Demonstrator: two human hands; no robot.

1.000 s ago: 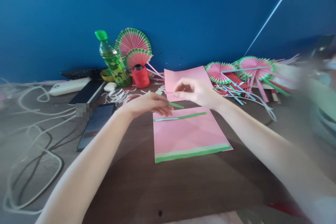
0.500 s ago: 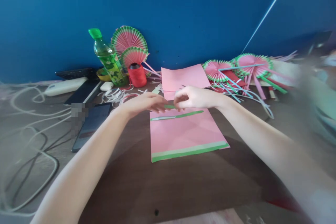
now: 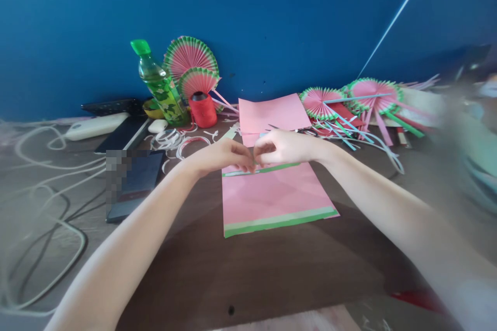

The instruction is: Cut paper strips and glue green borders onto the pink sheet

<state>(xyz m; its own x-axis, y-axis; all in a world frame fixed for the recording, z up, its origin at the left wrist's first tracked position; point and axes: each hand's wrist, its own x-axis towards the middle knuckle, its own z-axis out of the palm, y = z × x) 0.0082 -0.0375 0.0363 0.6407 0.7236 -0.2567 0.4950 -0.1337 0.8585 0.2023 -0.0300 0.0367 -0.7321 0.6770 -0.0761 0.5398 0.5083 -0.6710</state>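
Observation:
A pink paper sheet [image 3: 272,191] lies on the dark table, with pale and dark green bands along its near edge. Near its far edge is a narrow green strip [image 3: 280,167], whose left part looks whitish. Over that far edge my left hand [image 3: 227,158] and my right hand [image 3: 281,146] meet, fingers bent and tips almost touching. Both pinch a small green paper strip, now mostly hidden by the fingers. Behind my right hand lies a second pink sheet [image 3: 272,112], with a dark pointed tip, perhaps of scissors [image 3: 273,126], beside it.
At the back left stand a green bottle [image 3: 165,93], a red thread spool [image 3: 203,110] and pleated paper fans [image 3: 192,59]. More fans [image 3: 375,97] lie back right among paper strips. Phones [image 3: 142,178] and white cables [image 3: 77,235] spread across the left. A blue wall [image 3: 248,20] rises behind.
My hands have come closer together, my left moving right and slightly down. The green strip that showed between them is now mostly covered by fingers.

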